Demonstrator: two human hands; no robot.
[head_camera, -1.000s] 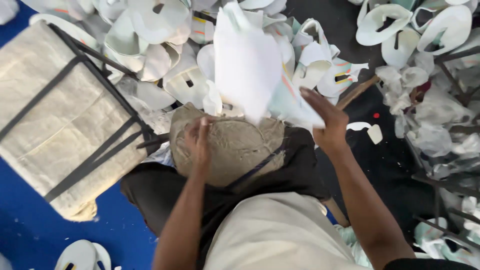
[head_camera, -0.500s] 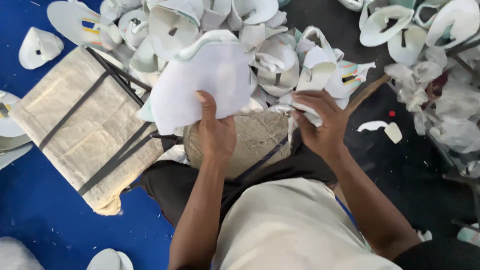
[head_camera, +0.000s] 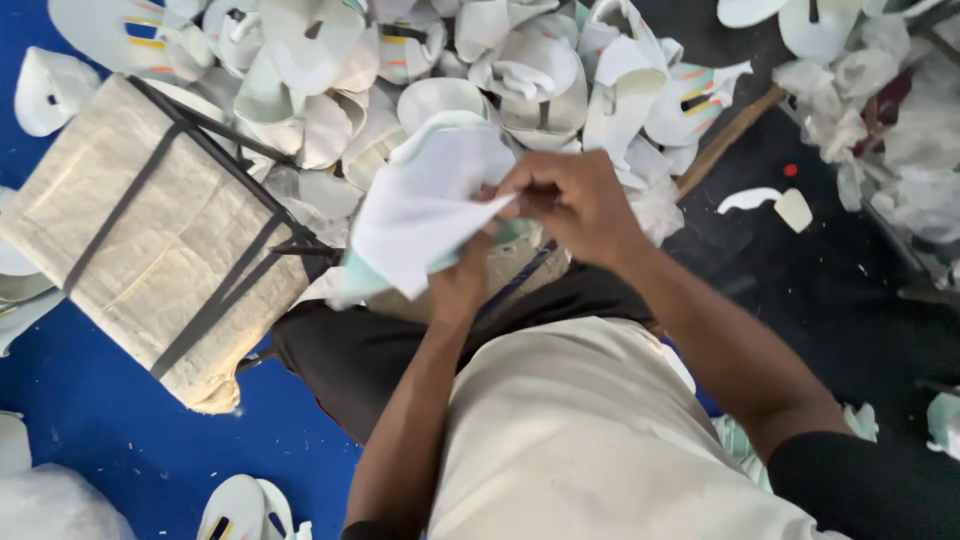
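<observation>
My left hand (head_camera: 462, 282) grips the lower edge of a white, pale-green-trimmed shoe upper piece (head_camera: 425, 205), held over my lap. My right hand (head_camera: 570, 200) pinches the same piece at its right edge, fingers closed on it. Under both hands lies a round tan block (head_camera: 520, 268) with a dark strap across it, mostly hidden. Beyond the hands spreads a heap of similar white shoe uppers (head_camera: 440, 60).
A tan woven sack (head_camera: 150, 230) bound with black straps lies at the left on a blue floor (head_camera: 90, 420). A wooden stick (head_camera: 728, 140) slants at the upper right, beside crumpled plastic bags (head_camera: 900, 140) and white scraps (head_camera: 770, 203) on a dark mat.
The white piece came down from above the heap toward my lap and to the left. My left hand left the tan block and took hold of it; both hands have closed in together.
</observation>
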